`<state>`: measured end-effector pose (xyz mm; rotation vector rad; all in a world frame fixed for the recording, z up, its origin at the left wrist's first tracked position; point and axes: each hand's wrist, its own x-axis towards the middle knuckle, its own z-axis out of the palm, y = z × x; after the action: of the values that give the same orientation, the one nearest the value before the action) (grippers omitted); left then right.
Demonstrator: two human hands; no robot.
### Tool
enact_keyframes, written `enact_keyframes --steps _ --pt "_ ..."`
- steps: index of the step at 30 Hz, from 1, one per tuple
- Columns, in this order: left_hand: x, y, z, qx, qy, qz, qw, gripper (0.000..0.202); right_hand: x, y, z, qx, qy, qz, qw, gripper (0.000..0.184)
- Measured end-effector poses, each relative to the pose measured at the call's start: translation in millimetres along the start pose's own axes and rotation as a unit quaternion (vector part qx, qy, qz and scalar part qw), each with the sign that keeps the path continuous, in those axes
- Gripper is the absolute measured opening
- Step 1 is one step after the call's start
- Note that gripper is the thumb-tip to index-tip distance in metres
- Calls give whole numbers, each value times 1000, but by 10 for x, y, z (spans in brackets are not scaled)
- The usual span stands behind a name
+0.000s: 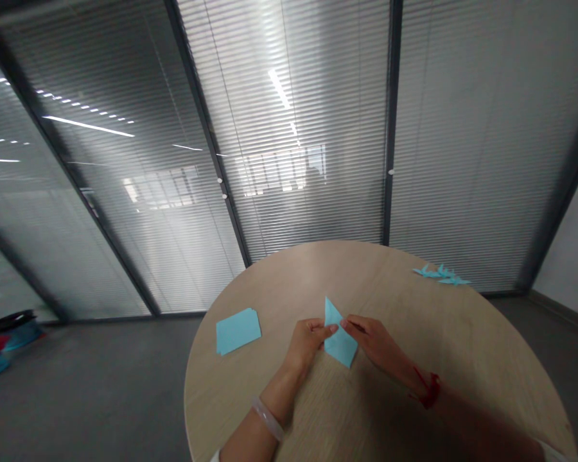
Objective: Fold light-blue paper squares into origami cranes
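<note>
A folded piece of light blue paper (pixel 341 350), pointed at its upper end, is held between my two hands over the round wooden table. My left hand (pixel 306 343) pinches its left edge, thumb on top. My right hand (pixel 368 335) grips the right edge with thumb and fingers closed together. The fingertips under the paper are hidden. To the left lies a stack of light blue paper sheets (pixel 238 331), apart from both hands.
Several folded blue paper shapes (pixel 442 274) lie near the table's far right edge. The round table (pixel 289 276) stands before glass panels with blinds (pixel 308 205). On the floor at far left are blue, red and black containers (pixel 9 340).
</note>
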<state>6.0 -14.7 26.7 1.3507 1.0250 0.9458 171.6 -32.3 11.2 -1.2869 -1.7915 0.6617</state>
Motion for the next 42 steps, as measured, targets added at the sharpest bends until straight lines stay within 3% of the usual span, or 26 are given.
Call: enact_keyframes --steps 9,17,25,33,42 --pt "-5 11 1 23 -4 12 1000 44 7 15 -5 -10 11 16 1000 38" --pt "-15 -74 43 73 -87 1 994 41 58 96 -10 136 -35 41 989 32" --pt "-36 -20 32 81 -117 -11 990 42 75 152 29 157 31 67 985 33" --pt "-13 -61 35 111 -113 -13 987 41 31 14 -39 263 37 68 962 32" --pt "-45 -20 93 35 -102 45 993 50 53 57 -27 181 61 52 980 34"
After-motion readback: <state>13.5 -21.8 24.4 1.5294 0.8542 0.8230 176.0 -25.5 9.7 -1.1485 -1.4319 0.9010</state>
